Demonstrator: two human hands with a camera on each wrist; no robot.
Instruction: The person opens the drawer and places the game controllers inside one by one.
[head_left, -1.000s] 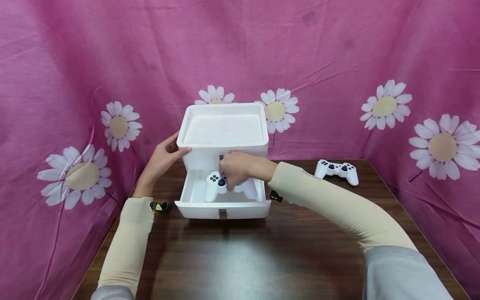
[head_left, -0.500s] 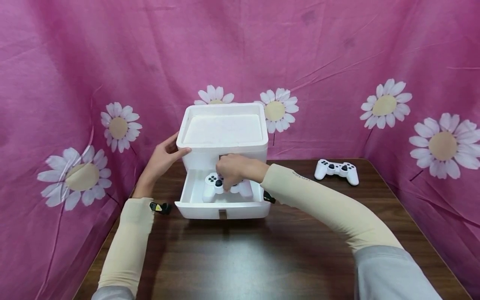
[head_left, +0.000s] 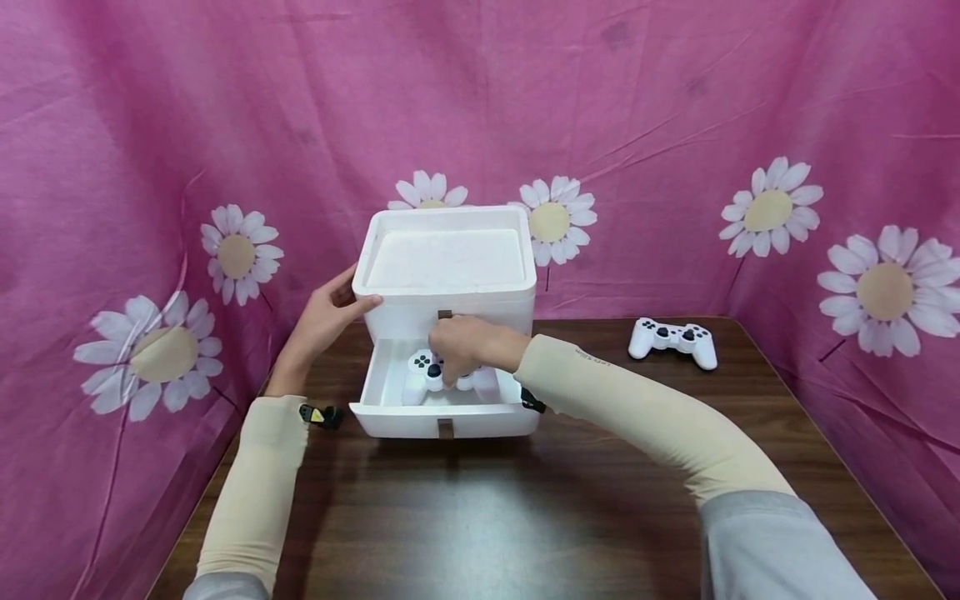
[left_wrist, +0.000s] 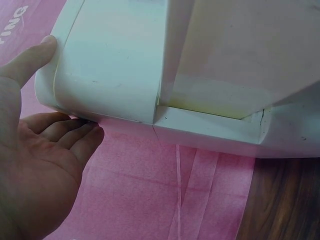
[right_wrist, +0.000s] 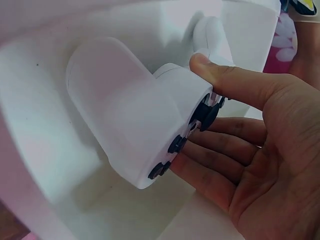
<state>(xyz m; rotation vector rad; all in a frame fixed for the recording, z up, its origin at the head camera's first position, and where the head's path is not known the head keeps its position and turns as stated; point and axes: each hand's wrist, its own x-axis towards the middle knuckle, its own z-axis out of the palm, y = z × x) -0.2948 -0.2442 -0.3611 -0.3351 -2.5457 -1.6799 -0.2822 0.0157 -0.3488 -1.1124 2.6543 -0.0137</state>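
Observation:
A white two-tier drawer box [head_left: 450,304] stands on the table with its lower drawer [head_left: 405,421] pulled out. Inside that drawer is a white game controller [head_left: 415,385], [right_wrist: 125,105], pinched at its middle between the thumb and fingers of my right hand [head_left: 472,346], [right_wrist: 270,140]. My left hand [head_left: 326,317], [left_wrist: 45,165] grips the box's upper left corner, the thumb [left_wrist: 37,57] on the front face and the fingers along the side.
A second white controller [head_left: 672,342] lies on the brown wooden table [head_left: 600,500], at the back right. Behind and beside the table hangs a pink cloth [head_left: 480,100] with white daisies.
My right hand and the controller it pinches have shifted slightly left within the drawer. The left hand, the box and the second controller have stayed in place.

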